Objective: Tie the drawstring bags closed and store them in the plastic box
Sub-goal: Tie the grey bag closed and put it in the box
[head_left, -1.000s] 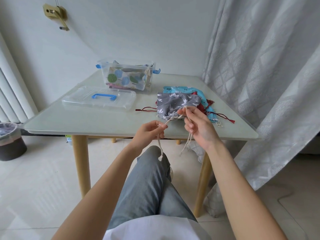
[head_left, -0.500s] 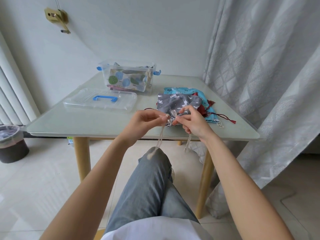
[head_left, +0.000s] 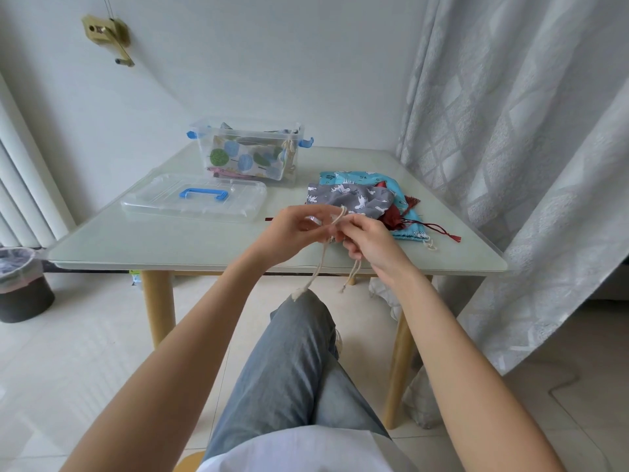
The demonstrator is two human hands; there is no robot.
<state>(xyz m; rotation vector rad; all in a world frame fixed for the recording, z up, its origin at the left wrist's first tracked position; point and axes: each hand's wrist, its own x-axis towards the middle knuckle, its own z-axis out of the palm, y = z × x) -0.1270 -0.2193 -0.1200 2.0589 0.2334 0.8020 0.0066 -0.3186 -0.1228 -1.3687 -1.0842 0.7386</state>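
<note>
Grey animal-print bag (head_left: 350, 197), turquoise bag (head_left: 388, 185), seemingly dark red bag (head_left: 391, 218), blue-handled clear lid (head_left: 194, 199).

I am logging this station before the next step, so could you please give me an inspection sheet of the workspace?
Surface: glass-topped table, wooden legs.
Job's things: grey drawstring bag on the blue bag and red bag; plastic box open, with patterned bags inside; box lid beside it.
Clutter: nothing seen.
Hands: left hand and right hand both pinch the cream drawstring at the table's near edge.
Cables: nothing seen; only cords.
Surroundings: curtain on the right, waste bin on the floor, brass wall fitting.
</note>
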